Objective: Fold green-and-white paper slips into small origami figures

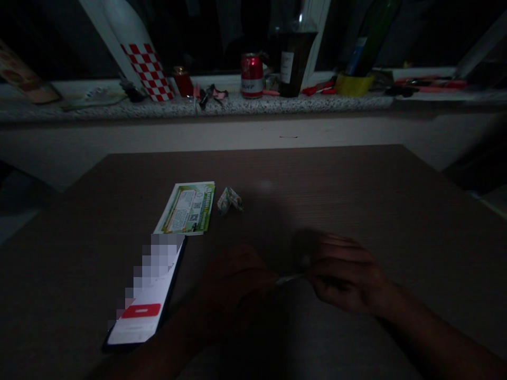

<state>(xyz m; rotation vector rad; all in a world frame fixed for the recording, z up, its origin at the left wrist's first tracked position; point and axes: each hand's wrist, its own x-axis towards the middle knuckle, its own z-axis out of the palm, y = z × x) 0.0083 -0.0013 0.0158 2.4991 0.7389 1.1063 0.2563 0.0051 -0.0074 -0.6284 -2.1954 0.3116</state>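
Left hand [241, 274] and right hand [348, 269] grasp a thin pale strip [291, 278], pinched between their fingertips; beyond the left fingers, a folded paper piece [230, 200] rests already creased; how far the strip itself is worked, too dim to tell.

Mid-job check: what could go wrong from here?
1. The small pale piece spans the fingertips of the left hand and right hand in deep shadow, so a slip could be hard to spot.
2. The left forearm is close to the phone and might nudge it.
3. The folded patterned paper sits on the table beyond the left hand; a forward sweep could knock it.
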